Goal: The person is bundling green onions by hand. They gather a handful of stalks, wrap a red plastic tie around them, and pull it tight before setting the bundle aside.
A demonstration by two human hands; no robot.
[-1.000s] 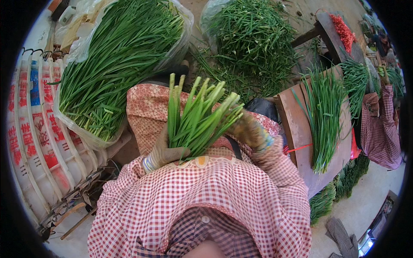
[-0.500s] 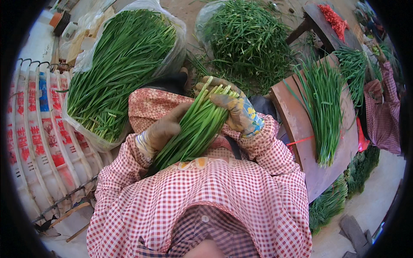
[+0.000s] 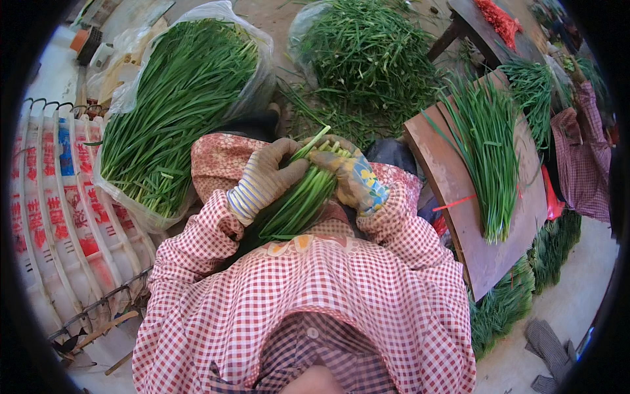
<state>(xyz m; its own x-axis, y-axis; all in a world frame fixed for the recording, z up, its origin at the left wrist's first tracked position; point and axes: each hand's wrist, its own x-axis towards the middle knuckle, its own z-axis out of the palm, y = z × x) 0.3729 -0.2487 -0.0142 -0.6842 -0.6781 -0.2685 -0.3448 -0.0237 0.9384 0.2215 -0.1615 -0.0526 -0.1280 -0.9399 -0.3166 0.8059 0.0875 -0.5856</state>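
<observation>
A bunch of green garlic chives (image 3: 303, 201) lies slanted over my lap, its pale stem ends up and its leaves down against my checked smock. My right hand (image 3: 353, 176), in a dirty glove with a yellow and blue floral pattern, is closed around the stem end. My left hand (image 3: 270, 176), in a brown glove with a striped cuff, is closed on the other side of the bunch just below the stem tips. One stem sticks out above the rest between the hands. Some of the fingertips are hidden behind the stems.
Ahead on the left, an open clear plastic bag (image 3: 268, 72) is full of chives. Past my knees is a tangled green heap (image 3: 367, 59). A brown board (image 3: 433, 154) on my right bears a neat bunch (image 3: 489, 167) and red ties. A crate (image 3: 65, 217) stands at left.
My left hand has moved up and right along the bunch, from beside the leaves to the stem end, and closed there. My right hand keeps its hold on the stems.
</observation>
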